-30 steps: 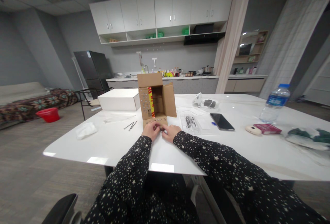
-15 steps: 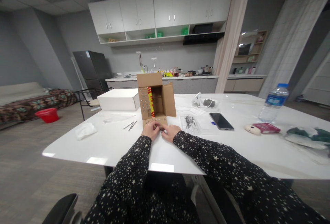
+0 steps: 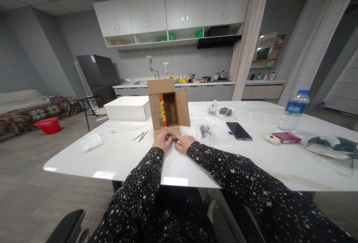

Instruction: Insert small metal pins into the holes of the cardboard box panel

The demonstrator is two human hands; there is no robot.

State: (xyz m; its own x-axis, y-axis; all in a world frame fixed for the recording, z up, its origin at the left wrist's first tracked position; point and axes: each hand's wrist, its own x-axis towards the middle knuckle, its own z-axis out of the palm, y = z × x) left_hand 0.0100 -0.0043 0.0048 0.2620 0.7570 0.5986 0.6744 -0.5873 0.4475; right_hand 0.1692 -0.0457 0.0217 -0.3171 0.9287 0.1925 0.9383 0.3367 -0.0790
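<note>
An open brown cardboard box (image 3: 167, 106) with a red-and-yellow strip stands on the white table (image 3: 131, 157), its flaps spread. My left hand (image 3: 163, 141) and my right hand (image 3: 184, 143) meet just in front of its lower flap. Both have their fingers curled and pinched together on a small dark object (image 3: 174, 139) between them, too small to name. Two thin metal pins (image 3: 141, 136) lie to the left of the box. A clear bag of small dark parts (image 3: 206, 132) lies to its right.
A white flat box (image 3: 127, 108) sits behind and left of the cardboard box. A crumpled white tissue (image 3: 88, 141) is at the left. A phone (image 3: 238, 130), a water bottle (image 3: 293, 111), a red pack (image 3: 286, 137), earphones (image 3: 222, 111) and a green-filled bag (image 3: 331, 145) lie at the right.
My hands stay pinched together in front of the box. Only the view has shifted slightly.
</note>
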